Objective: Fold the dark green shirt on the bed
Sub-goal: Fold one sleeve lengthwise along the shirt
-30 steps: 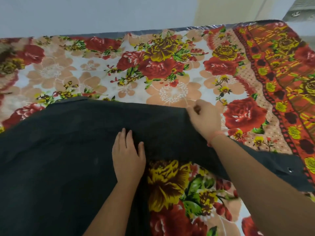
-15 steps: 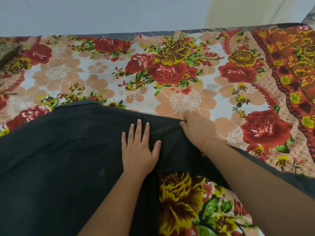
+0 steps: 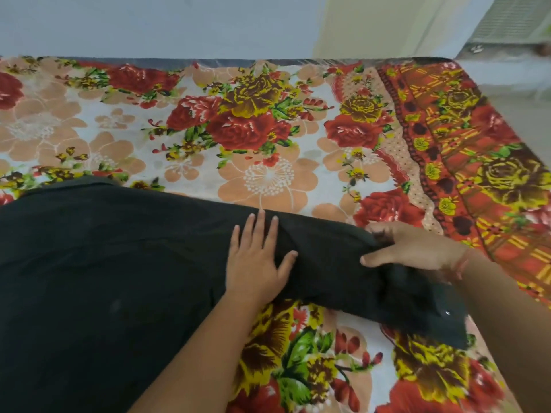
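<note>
Shirt (image 3: 104,278): dark green, nearly black in this light. It lies flat on the bed and fills the frame from 9 o'clock down to 6 o'clock. Its far edge runs from 9 o'clock in toward centre.

Sleeve (image 3: 334,263): runs from the shirt body toward 4 o'clock, lying on the sheet. The cuff (image 3: 441,320) at its end shows one small shiny button. The cloth is bunched near the cuff.

Left hand (image 3: 256,260): at centre, palm down on the shirt where the sleeve joins the body. Fingers are straight and slightly spread, pointing to 12 o'clock, pressing and not gripping.

Right hand (image 3: 417,248): at 3 o'clock from the left hand, close but apart. Fingers and thumb are closed on a gathered fold of the sleeve. There is a thin reddish thread (image 3: 459,265) on that wrist.

Surface: a bed covered by a floral sheet (image 3: 268,174) with red and yellow roses and peach flowers on white. A red patterned border band (image 3: 447,129) runs from 1 o'clock to 4 o'clock.

Open sheet: a wide strip beyond the shirt from 10 to 2 o'clock, and a smaller patch at 5 o'clock below the sleeve.

Edges: the far bed edge crosses the top at 12 o'clock, right against a pale wall (image 3: 149,22). The right bed edge falls away at 2–3 o'clock. At 1 o'clock there is a cream panel (image 3: 372,22) and a blurred grille (image 3: 512,19).
</note>
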